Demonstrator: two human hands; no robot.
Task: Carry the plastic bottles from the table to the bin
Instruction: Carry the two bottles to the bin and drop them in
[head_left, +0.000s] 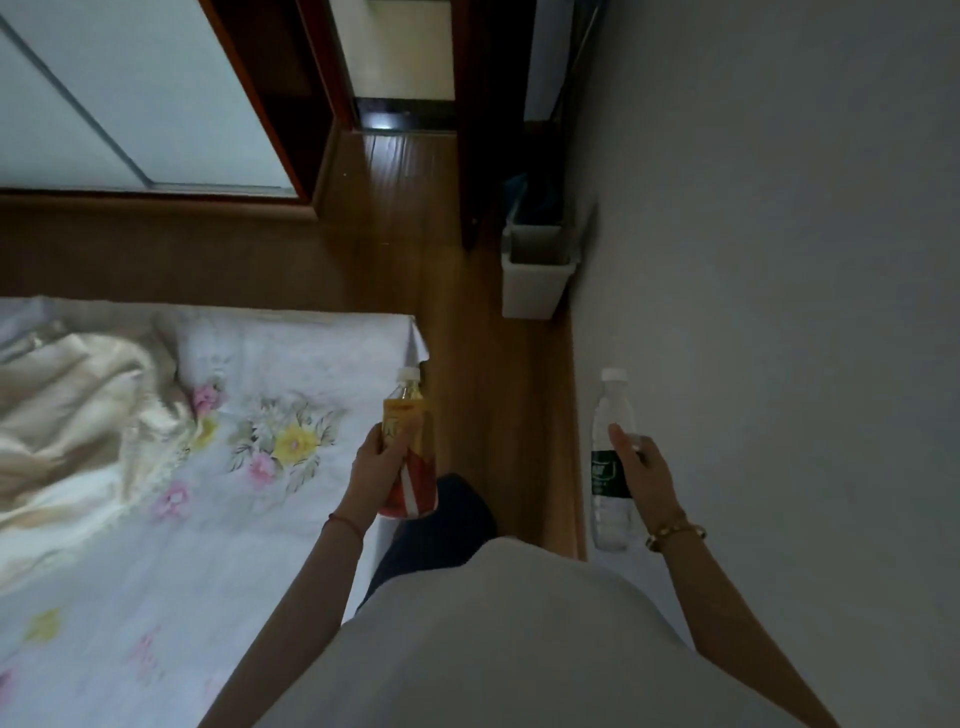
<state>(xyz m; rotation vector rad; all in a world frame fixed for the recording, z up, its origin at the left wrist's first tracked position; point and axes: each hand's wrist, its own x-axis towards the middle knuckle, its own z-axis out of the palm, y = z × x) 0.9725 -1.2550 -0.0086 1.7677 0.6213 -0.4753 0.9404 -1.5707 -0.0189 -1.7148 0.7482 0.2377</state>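
My left hand (375, 461) grips an orange-and-red labelled plastic bottle (408, 441) with a white cap, held upright beside the bed's corner. In my right hand (641, 467) is a clear water bottle (609, 415) with a dark green label and white cap, held close to the wall. A white rectangular bin (537, 283) stands open on the wooden floor ahead, against the wall, well beyond both hands. The table is not in view.
A bed (208, 426) with a floral white sheet and a cream quilt fills the left. A narrow strip of wooden floor (488, 374) runs between bed and grey wall (779, 260). A wardrobe (130, 104) and a doorway (400, 78) lie ahead.
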